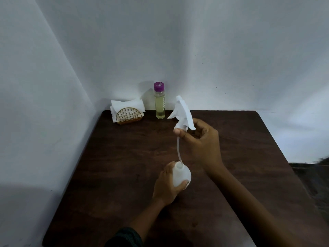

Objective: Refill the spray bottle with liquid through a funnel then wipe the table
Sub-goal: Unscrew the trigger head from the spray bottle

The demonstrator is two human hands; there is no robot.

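A: From the head camera, what are the hands doing?

B: The left hand (166,184) is wrapped around the round white spray bottle (181,176), which stands on the dark wooden bench (124,157). The right hand (201,141) pinches the white spray head (182,114) by its collar, lifted clear above the bottle's neck.

A: Fully apart, then?

B: Not quite. The thin dip tube (178,150) hangs from the spray head and its lower end is at the bottle's mouth; I can't tell whether it reaches inside.

A: And the liquid?

B: A tall clear bottle with a purple cap (159,101), holding yellowish liquid, stands upright at the far edge by the wall. Just left of it sits a gold wire napkin holder (129,116) holding white napkins (127,106).
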